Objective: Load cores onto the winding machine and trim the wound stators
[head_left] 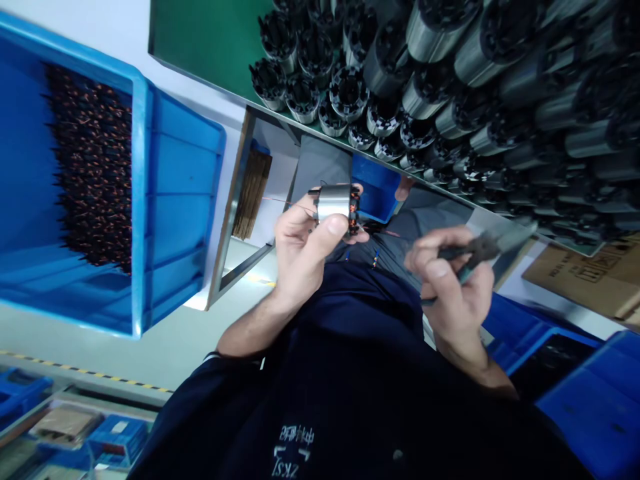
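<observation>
My left hand is closed around a small motor stator, a silver metal cylinder with black end caps and copper windings. Thin copper wires stick out from both of its ends. My right hand grips a pair of dark pliers just to the right of the stator, jaws pointing right and away from it. Both hands are held up in front of my dark blue jacket.
A green-topped bench carries several rows of similar stators. A large blue bin on the left holds many copper-wound parts. More blue bins sit at lower right, a cardboard box at right.
</observation>
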Motion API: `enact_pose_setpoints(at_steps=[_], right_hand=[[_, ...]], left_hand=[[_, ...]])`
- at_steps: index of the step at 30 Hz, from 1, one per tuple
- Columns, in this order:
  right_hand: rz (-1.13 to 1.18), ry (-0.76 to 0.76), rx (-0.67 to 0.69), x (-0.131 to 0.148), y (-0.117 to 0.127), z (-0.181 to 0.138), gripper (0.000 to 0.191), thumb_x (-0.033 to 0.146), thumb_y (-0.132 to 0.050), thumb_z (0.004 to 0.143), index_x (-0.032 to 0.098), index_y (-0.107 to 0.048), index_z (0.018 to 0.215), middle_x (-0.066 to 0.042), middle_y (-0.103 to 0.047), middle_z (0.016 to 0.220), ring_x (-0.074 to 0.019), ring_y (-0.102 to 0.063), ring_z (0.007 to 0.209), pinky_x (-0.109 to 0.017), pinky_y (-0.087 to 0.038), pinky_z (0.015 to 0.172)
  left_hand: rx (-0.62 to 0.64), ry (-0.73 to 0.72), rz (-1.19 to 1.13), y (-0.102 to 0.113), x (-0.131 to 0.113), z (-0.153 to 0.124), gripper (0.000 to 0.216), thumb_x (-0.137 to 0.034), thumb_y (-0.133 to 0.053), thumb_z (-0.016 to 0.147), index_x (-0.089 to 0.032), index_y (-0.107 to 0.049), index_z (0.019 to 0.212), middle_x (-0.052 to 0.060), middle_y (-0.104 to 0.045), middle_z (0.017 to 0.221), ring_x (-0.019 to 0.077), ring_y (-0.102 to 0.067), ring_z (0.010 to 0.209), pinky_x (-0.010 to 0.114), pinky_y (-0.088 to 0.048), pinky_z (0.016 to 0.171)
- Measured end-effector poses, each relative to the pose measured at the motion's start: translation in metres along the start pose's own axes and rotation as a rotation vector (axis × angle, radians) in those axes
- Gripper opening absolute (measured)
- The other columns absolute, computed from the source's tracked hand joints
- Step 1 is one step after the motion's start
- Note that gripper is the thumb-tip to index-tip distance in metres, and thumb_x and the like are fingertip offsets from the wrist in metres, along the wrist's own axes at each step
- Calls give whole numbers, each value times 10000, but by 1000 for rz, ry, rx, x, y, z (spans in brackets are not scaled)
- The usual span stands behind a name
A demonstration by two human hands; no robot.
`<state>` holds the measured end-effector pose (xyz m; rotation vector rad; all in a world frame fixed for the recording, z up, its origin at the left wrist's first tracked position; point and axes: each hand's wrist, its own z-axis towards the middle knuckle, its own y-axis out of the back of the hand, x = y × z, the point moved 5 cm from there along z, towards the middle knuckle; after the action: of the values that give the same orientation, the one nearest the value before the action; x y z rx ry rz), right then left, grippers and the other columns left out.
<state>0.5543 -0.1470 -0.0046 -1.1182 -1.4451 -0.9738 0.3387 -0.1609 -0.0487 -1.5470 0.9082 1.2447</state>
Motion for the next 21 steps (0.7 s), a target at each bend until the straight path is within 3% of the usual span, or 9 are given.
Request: enact_pose_setpoints(at_steps=[3,6,10,13,17,21], right_hand=[[-226,95,161,6,-15,-12,122,246,-704,1164,276,-780,1255,-23,-715,963,-175,-642,762,-350,-531,716],[-316,104,337,8,-36,-13,120,193,-661,1150,250,-723,1236,4,-737,968,-145,-683,776,-303,-557,751],[-341,135,288,7,-45,-2,35,202,-633,1157,233,-630,1139,-7,-726,975,-150,-677,811,-300,-592,812],[-346,153,261,7,-46,3,57,198,-637,1153,236,-615,1116,-13,-698,971,-156,-649,818,-308,-603,824],[-310,207,262,10,-47,4,157,161,-647,1111,238,-570,998,4,-662,899,-129,-523,681,-287,-577,732],[-280,230,242,11,-48,7,148,99,-644,1064,233,-610,1011,50,-602,807,-101,-481,625,-240,-526,670]], left_hand=[[-47,-18,19,1,-1,1,395,-707,-716,1165,-313,-728,1189,13,-867,1342,164,-872,917,315,-782,781],[-52,-30,119,-3,-2,-1,506,-793,-666,1151,-290,-712,1126,42,-845,1398,189,-882,986,337,-790,795],[10,-49,344,-10,-8,-3,526,-822,-723,1103,-298,-715,1061,66,-830,1371,309,-860,1276,521,-809,1016],[0,-110,345,-9,-14,-2,533,-814,-774,1077,-290,-721,994,72,-845,1336,351,-832,1335,617,-784,1097],[12,-238,163,-9,-22,0,547,-778,-786,1088,-265,-707,915,56,-860,1326,341,-855,1268,562,-798,1019],[38,-183,107,-10,-20,2,523,-739,-829,1079,-257,-714,910,59,-858,1352,346,-860,1266,563,-799,1016]])
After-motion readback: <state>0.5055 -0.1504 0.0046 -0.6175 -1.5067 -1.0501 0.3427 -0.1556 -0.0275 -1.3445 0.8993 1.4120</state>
